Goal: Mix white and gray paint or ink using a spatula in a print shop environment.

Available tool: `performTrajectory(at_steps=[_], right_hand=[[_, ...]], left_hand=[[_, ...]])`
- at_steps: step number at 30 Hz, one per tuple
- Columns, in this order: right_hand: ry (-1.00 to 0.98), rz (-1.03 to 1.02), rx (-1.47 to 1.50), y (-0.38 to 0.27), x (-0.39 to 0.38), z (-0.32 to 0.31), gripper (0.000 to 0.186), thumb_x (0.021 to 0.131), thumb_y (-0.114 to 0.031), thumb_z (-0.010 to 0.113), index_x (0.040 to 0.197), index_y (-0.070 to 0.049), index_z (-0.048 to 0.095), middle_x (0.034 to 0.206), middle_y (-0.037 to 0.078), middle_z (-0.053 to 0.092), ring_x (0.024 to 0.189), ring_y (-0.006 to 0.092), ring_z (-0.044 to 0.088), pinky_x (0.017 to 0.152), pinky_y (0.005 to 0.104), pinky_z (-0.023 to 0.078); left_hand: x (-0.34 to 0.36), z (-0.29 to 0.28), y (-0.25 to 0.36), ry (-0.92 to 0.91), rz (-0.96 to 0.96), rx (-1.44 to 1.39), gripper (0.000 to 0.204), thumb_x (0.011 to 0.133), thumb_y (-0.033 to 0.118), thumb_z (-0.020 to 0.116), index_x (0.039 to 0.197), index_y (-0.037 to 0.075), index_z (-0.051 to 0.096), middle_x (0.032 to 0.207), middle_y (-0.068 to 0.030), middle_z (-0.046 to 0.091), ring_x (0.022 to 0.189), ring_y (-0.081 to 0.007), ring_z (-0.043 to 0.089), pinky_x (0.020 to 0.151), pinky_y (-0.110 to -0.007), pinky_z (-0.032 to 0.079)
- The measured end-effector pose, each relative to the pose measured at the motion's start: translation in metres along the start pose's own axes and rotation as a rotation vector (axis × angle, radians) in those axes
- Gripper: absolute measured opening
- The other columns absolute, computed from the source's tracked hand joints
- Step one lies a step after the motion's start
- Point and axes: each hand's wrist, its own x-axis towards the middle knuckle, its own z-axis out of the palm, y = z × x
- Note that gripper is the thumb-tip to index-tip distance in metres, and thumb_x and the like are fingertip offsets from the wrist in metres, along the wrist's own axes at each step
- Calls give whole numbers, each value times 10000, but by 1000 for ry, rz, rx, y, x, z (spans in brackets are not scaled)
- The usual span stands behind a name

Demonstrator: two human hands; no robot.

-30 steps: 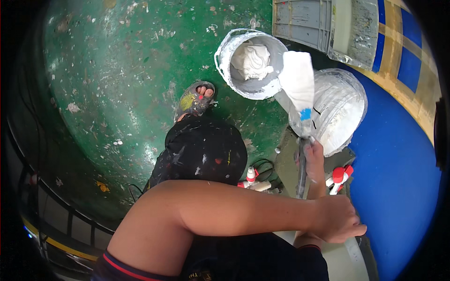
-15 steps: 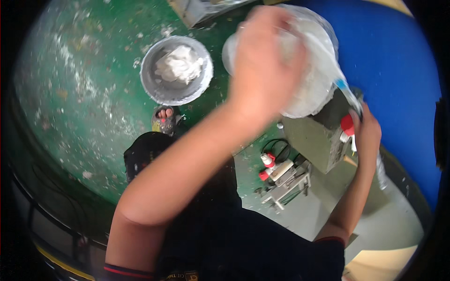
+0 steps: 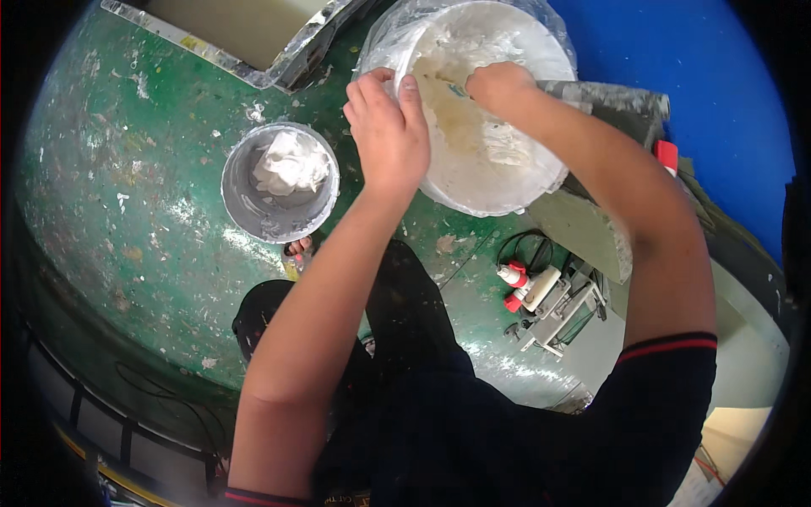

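My left hand (image 3: 389, 135) grips the near-left rim of a large white bucket (image 3: 524, 190) that is lined with clear plastic and smeared inside with pale putty. My right hand (image 3: 498, 84) is closed in a fist inside the bucket near its far rim. A small blue piece, apparently the handle of a scraper (image 3: 456, 89), shows beside its fingers; the blade is hidden. To the left, a small grey bucket (image 3: 241, 207) stands on the green floor with a lump of white putty (image 3: 291, 165) in it.
The green floor (image 3: 144, 169) is spattered with paint. A shallow metal tray (image 3: 245, 72) lies at the top, a blue wall (image 3: 718, 76) stands at the right, red-and-white plugs (image 3: 517, 286) and cables lie below the bucket. My sandalled foot (image 3: 297, 248) is near the small bucket.
My left hand has come down from above the large bucket onto its rim. My right hand has moved from the right side into the bucket. The view has tilted closer to the buckets.
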Motion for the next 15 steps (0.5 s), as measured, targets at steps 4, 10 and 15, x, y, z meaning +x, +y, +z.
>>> performTrajectory(at_steps=[4,10,15], right_hand=[[-12,-22,353,18,20,27,247,952,-225,636,992,-5,742,997,176,750,921,332,738,776,454,590],[-44,150,1030,-15,8,57,424,1027,-371,584,975,38,685,738,197,688,657,316,698,619,456,543],[-158,257,1440,-8,-4,38,410,1060,-390,555,1025,10,639,599,81,564,456,183,539,436,352,424]], left_hand=[[1,9,0,81,30,-22,306,1043,260,531,1187,-10,518,1217,-213,536,1073,-421,514,948,-505,396],[5,16,-3,109,65,-24,255,1033,199,534,1157,-22,515,1237,-213,540,1107,-409,511,956,-495,384],[6,17,-5,96,87,-68,254,1081,198,470,1157,-43,488,1180,-197,539,1142,-333,530,1018,-440,397]])
